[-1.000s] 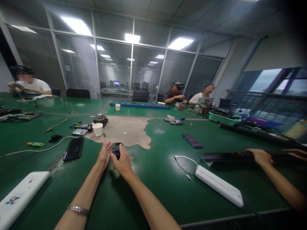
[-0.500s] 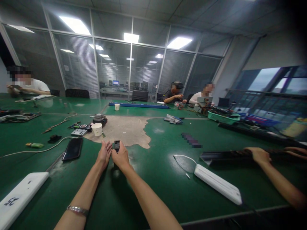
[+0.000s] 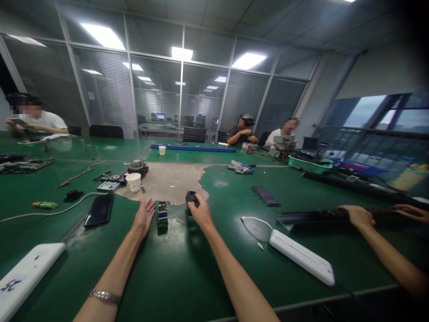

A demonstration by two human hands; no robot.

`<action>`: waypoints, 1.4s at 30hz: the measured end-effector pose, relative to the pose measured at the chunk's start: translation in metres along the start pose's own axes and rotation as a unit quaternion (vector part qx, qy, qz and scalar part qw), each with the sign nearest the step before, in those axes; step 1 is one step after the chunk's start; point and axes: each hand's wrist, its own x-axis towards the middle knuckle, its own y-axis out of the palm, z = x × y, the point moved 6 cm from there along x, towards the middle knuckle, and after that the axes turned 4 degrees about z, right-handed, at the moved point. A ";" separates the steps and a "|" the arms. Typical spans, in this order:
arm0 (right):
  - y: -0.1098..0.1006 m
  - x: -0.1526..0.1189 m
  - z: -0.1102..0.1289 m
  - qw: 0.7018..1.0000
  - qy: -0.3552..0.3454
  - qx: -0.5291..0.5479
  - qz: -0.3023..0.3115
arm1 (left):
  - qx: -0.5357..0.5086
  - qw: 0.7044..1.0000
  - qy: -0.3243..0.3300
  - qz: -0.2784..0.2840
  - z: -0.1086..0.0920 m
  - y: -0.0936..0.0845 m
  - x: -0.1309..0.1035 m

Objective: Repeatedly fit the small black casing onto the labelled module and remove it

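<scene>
Between my two hands stands a small green circuit board module [image 3: 162, 216] with a bluish screen-like face, on the green table [image 3: 214, 250]. My left hand [image 3: 145, 216] rests on its edge just left of the module, fingers stretched out and holding nothing. To the module's right, my right hand [image 3: 200, 211] grips a small black plastic case [image 3: 191, 197] between thumb and fingers. The case is held apart from the module, near the edge of the brown bare patch [image 3: 170, 179]. Part of the case is hidden by my fingers.
A paper cup [image 3: 133, 182], electronic parts [image 3: 109, 184] and a black phone [image 3: 99, 209] lie to the left. White power strips [image 3: 301, 256] flank my arms. At right, another person's hand [image 3: 360, 217] touches a long black rail [image 3: 308, 219]. More people sit across the table.
My right hand has moved right with the black case. The circuit board module now stands uncovered where that hand was. My left hand has stayed nearly in place.
</scene>
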 end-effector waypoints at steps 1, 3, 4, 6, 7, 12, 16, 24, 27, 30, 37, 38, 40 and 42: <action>-0.002 -0.002 -0.006 1.000 -0.003 -0.004 0.002 | 0.001 1.000 0.001 0.003 0.000 0.000 0.000; -0.002 -0.006 -0.015 1.000 -0.011 -0.012 0.008 | 0.003 1.000 0.004 0.008 0.000 0.000 0.000; 0.000 -0.008 -0.018 1.000 -0.016 -0.016 0.013 | 0.003 1.000 0.004 0.009 0.001 0.000 0.000; 0.004 -0.014 -0.021 0.999 -0.024 -0.021 0.021 | 0.004 1.000 0.004 0.010 0.001 0.000 0.001; 0.006 -0.016 -0.022 0.999 -0.032 -0.026 0.024 | 0.004 1.000 0.004 0.011 0.001 -0.001 0.001; 0.009 -0.022 -0.020 0.995 -0.072 -0.069 0.028 | 0.006 1.000 0.005 0.013 0.001 -0.001 0.001; -0.002 -0.018 -0.021 0.996 -0.064 -0.058 -0.012 | 0.006 1.000 0.002 0.012 0.001 0.000 0.000; 0.013 -0.023 -0.027 0.995 -0.074 -0.070 0.023 | 0.005 1.000 0.000 -0.002 0.001 0.000 0.001; 0.017 -0.023 -0.028 0.995 -0.069 -0.067 0.014 | 0.006 1.000 0.001 0.003 0.001 0.000 0.000; 0.015 -0.019 -0.021 0.997 -0.050 -0.051 0.009 | 0.005 1.000 0.000 0.004 0.002 0.000 0.001; 0.036 -0.022 0.050 0.995 -0.086 0.032 0.032 | 0.003 1.000 0.000 0.001 0.001 0.000 0.000; 0.043 -0.024 0.060 0.994 -0.098 0.036 0.033 | 0.004 1.000 0.000 0.002 0.001 0.001 0.000; 0.059 -0.027 0.073 0.992 -0.116 0.030 0.041 | 0.003 1.000 -0.002 0.001 0.001 0.000 0.000; 0.074 -0.030 0.079 0.992 -0.120 0.016 0.045 | -0.001 1.000 -0.006 0.000 0.001 0.000 0.001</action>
